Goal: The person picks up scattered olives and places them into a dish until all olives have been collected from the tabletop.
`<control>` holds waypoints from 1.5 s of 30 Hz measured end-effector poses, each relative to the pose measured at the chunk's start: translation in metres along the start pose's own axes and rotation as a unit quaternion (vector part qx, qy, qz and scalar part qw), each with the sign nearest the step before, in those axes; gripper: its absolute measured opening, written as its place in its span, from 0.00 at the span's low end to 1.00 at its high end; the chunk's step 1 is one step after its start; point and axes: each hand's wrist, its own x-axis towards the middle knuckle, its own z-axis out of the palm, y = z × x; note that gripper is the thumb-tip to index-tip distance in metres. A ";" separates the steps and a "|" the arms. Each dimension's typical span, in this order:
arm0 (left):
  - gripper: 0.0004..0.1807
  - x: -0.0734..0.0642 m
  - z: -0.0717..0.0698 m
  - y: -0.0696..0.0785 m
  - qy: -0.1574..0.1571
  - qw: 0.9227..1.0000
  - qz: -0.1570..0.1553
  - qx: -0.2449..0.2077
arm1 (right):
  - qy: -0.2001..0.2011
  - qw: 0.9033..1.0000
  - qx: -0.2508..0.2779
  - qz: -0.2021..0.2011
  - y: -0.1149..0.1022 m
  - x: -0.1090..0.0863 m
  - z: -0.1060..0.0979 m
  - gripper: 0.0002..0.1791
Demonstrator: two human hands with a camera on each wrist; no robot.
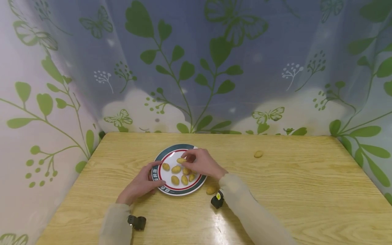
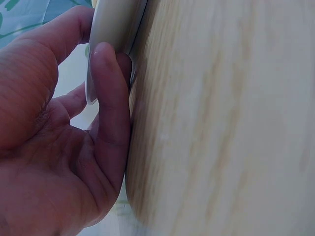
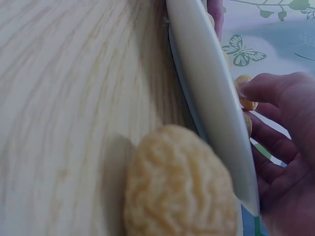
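A round plate (image 1: 170,193) with a dark teal rim and a red ring sits on the table, bearing several small, wrinkled yellow oval pieces (image 1: 176,169). From the left, my left hand (image 1: 141,182) grips its rim; the left wrist view shows fingers on both sides of the plate's edge (image 2: 114,27). Over the plate, my right hand (image 1: 203,164) pinches one yellow oval piece (image 3: 247,93) between thumb and fingers. Part of the other pieces is hidden under that hand. One more wrinkled piece (image 1: 211,190) lies on the table just outside the plate, below the right wrist.
Another yellow piece (image 1: 258,154) lies alone on the wooden table (image 1: 306,190), right of the plate and toward the back. A curtain (image 1: 196,85) with leaves and butterflies hangs behind the table and along both sides. Each wrist bears a small black camera (image 1: 217,200).
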 end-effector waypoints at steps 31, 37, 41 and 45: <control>0.43 0.001 0.000 0.002 -0.003 1.000 0.002 -0.021 | -0.010 1.000 -0.007 0.016 -0.001 0.000 0.000 0.10; 0.43 0.001 0.000 0.002 -0.001 1.000 -0.001 -0.020 | -0.009 1.000 -0.006 0.009 -0.001 0.000 -0.002 0.11; 0.43 0.001 0.000 0.002 0.000 1.000 -0.002 -0.007 | -0.010 1.000 0.011 0.004 0.002 -0.002 -0.003 0.12; 0.43 0.001 0.001 0.003 0.001 1.000 -0.003 0.003 | -0.011 0.999 0.032 -0.009 0.006 -0.004 -0.006 0.13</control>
